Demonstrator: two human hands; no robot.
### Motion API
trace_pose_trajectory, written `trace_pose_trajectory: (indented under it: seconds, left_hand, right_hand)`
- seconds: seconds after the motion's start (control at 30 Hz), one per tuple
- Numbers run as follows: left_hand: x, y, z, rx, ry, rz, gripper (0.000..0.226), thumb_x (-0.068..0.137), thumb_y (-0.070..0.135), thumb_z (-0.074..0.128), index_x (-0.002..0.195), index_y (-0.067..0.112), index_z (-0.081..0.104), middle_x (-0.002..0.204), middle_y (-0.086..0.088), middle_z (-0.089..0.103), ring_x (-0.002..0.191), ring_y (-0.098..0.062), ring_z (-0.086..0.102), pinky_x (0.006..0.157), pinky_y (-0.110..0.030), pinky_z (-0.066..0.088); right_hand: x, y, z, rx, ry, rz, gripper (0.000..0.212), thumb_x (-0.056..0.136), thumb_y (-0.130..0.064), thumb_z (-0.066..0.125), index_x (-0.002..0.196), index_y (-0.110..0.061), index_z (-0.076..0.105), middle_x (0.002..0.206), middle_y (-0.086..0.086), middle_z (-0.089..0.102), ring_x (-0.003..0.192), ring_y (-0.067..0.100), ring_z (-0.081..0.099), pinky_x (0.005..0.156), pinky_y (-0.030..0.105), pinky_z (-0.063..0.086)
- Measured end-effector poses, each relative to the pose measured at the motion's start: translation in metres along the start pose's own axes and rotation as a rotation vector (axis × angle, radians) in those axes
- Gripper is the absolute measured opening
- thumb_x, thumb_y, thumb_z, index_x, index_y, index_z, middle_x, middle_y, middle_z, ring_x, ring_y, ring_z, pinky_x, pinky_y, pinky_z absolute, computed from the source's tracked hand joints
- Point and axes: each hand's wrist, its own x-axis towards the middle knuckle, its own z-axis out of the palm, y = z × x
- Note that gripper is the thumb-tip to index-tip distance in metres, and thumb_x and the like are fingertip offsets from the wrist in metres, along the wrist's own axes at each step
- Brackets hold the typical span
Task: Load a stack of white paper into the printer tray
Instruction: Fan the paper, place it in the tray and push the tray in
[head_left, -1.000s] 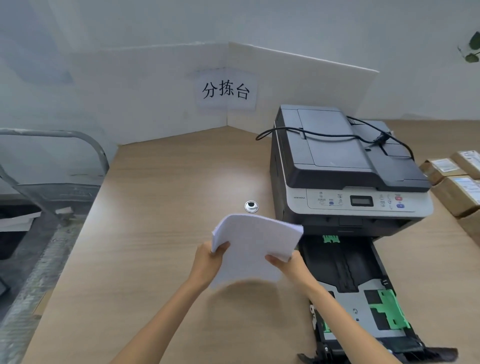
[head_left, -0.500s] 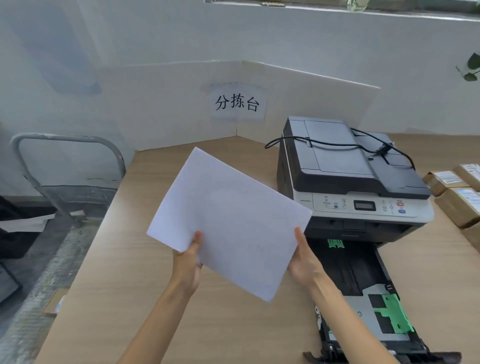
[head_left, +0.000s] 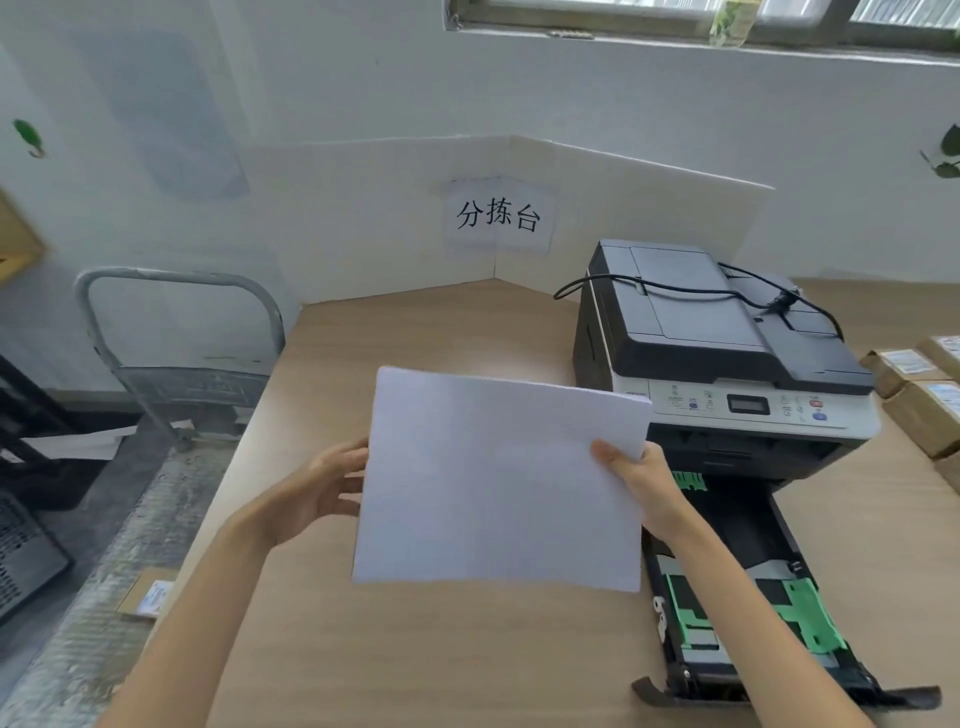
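A stack of white paper (head_left: 498, 483) is held upright in the air above the wooden table, its face toward me. My right hand (head_left: 641, 480) pinches its upper right edge, thumb on the front. My left hand (head_left: 324, 486) is at the stack's left edge with fingers spread; whether it touches the paper is unclear. To the right stands the grey and black printer (head_left: 717, 358). Its paper tray (head_left: 748, 525) is pulled out toward me, black inside with green guides, and holds no paper. My right forearm crosses over the tray.
A black cable (head_left: 691, 293) lies across the printer lid. Brown cardboard boxes (head_left: 924, 405) sit at the table's right edge. A white folded board with a printed sign (head_left: 498, 215) stands at the back. A metal cart handle (head_left: 176, 332) is left of the table (head_left: 415, 649).
The paper has turned from a diamond tilt to nearly square and lifted up. My left hand has shifted from the bottom edge to the left side, fingers now spread. The view has tilted upward.
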Motion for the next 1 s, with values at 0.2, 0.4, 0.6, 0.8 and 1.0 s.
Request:
trace_pose_trajectory:
  seconds: [0.2,0.4,0.6,0.8,1.0]
  left_hand:
    - [0.0,-0.036,0.019,0.135,0.074,-0.001,0.036,0.08,0.036,0.068,0.114,0.029,0.062,0.112,0.003,0.072,0.104,-0.017,0.068,0.076,-0.028,0.059]
    - [0.011,-0.066,0.029,0.493,0.397,0.152,0.016,0.094,0.026,0.053,0.083,0.019,0.061,0.083,-0.003,0.064,0.073,-0.019,0.055,0.068,-0.036,0.044]
    - [0.008,-0.109,0.034,0.322,0.474,0.172,0.018,0.089,0.007,0.061,0.101,0.019,0.067,0.094,0.003,0.067,0.086,-0.007,0.06,0.075,-0.027,0.045]
    - [-0.008,-0.179,0.058,0.159,0.472,-0.009,0.025,0.081,0.006,0.069,0.086,0.03,0.071,0.085,0.007,0.073,0.078,-0.004,0.067,0.071,-0.025,0.051]
    - [-0.003,-0.182,0.046,0.187,0.487,0.062,0.031,0.081,0.0,0.068,0.082,0.031,0.07,0.075,0.013,0.071,0.072,0.002,0.062,0.068,-0.023,0.049]
  right_hand:
    - [-0.017,0.018,0.024,-0.107,0.016,-0.011,0.026,0.09,-0.016,0.059,0.096,0.009,0.065,0.091,0.024,0.067,0.08,0.035,0.065,0.075,0.047,0.053]
    - [-0.022,0.045,0.036,-0.187,0.151,-0.049,0.011,0.088,-0.016,0.064,0.079,-0.013,0.07,0.078,0.005,0.07,0.071,0.017,0.065,0.063,0.03,0.052]
    - [-0.035,0.084,0.035,-0.137,0.112,0.049,0.023,0.087,-0.008,0.064,0.083,-0.028,0.074,0.081,-0.01,0.075,0.075,0.002,0.068,0.062,0.015,0.056]
    - [-0.06,0.144,0.031,-0.177,-0.028,0.252,0.026,0.085,-0.012,0.067,0.111,-0.014,0.068,0.111,0.006,0.071,0.104,0.017,0.063,0.088,0.027,0.049]
    - [-0.052,0.142,0.024,-0.153,-0.002,0.212,0.025,0.085,-0.006,0.067,0.11,-0.008,0.066,0.108,0.011,0.07,0.101,0.018,0.064,0.086,0.027,0.051]
